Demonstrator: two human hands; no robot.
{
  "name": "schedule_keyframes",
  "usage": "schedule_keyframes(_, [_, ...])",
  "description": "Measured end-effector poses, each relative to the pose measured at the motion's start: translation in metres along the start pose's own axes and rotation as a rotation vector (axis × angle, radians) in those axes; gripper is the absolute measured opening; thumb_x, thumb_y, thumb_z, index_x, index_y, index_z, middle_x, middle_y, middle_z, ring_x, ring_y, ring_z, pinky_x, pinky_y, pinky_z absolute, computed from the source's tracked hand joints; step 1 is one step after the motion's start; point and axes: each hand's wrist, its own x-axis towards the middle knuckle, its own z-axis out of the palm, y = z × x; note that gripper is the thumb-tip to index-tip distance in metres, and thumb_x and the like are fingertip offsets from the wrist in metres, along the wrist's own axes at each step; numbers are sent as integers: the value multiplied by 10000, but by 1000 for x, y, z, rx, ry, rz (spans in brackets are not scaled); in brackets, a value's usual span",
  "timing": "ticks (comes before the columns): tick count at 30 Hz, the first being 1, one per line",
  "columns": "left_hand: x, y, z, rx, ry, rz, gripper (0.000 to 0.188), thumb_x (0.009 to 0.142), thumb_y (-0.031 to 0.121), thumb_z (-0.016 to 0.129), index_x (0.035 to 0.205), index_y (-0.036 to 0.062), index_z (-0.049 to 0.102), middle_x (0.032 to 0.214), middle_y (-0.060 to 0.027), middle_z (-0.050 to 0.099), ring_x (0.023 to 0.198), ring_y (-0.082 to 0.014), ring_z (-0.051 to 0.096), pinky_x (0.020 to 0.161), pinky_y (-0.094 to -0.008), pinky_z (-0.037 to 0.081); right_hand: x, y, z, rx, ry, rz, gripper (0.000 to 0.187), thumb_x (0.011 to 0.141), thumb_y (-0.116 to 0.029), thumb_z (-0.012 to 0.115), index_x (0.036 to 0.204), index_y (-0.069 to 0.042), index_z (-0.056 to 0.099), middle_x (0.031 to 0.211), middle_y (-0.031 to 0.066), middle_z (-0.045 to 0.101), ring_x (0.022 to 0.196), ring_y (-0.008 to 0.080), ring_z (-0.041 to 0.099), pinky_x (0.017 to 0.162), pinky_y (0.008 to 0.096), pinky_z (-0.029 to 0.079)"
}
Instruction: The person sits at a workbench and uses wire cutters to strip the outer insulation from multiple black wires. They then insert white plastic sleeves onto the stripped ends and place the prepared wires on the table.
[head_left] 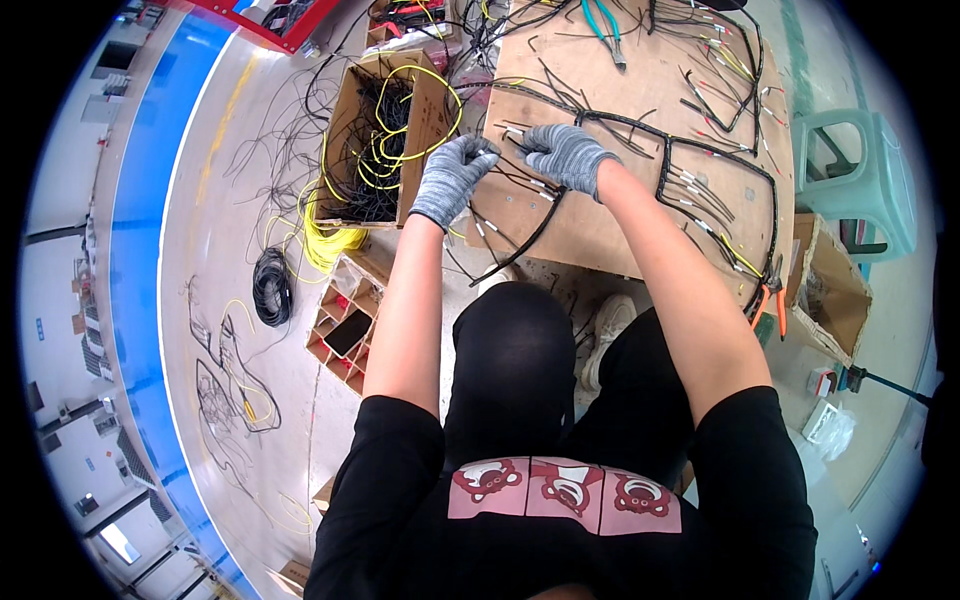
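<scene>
Both my hands wear grey knit gloves and work over the left edge of a plywood board (625,240). My left hand (457,178) is closed in a pinch beside thin black wires (522,180) with white labels, seemingly on one of them. Close to its right, my right hand (565,158) pinches at short dark wire ends; its fingertips are partly hidden. These wires branch from a black taped wire harness (720,155) that loops over the board. Several labelled branches (700,190) fan out from the harness on the right.
Teal-handled pliers (606,35) lie at the board's far side, orange-handled cutters (770,297) at its right corner. A cardboard box (425,125) of black and yellow wire stands left. Below it sits a divided box (325,325) with a phone. A green stool (860,180) is at right.
</scene>
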Motion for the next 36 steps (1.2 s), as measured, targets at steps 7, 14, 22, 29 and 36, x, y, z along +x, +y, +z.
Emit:
schedule_keyframes(7, [-4,11,6,-232,3,32,187,807,87,627,968,-7,611,812,-14,623,724,-71,524,693,-216,438,0,-2,5,271,102,-19,240,740,-200,653,910,-35,618,827,116,640,738,211,595,710,314,471])
schedule_keyframes(14, [-9,-1,10,-565,15,-28,231,844,118,591,1054,20,595,799,8,603,674,-54,500,636,-182,424,4,4,16,397,129,-108,242,743,-215,667,893,-31,615,818,112,633,721,197,580,704,312,468])
schedule_keyframes(22, [-8,-6,8,-785,1,-54,197,827,82,608,1014,22,599,782,-15,609,635,-65,523,594,-168,443,0,-6,7,272,70,-41,249,741,-214,678,857,-8,603,777,107,619,705,180,560,692,300,467])
schedule_keyframes(29, [-5,0,-4,-502,-5,-16,159,826,97,613,961,14,628,824,-15,627,727,-71,546,688,-203,449,-1,-8,7,214,97,-62,244,742,-208,676,845,-2,596,762,108,614,680,180,550,673,304,466])
schedule_keyframes(36, [-4,14,-13,-212,-47,-21,162,830,96,598,958,0,625,810,-10,621,751,-79,543,714,-219,441,-2,-13,2,158,15,-12,306,730,-257,673,922,-23,629,847,140,645,774,247,608,726,326,465])
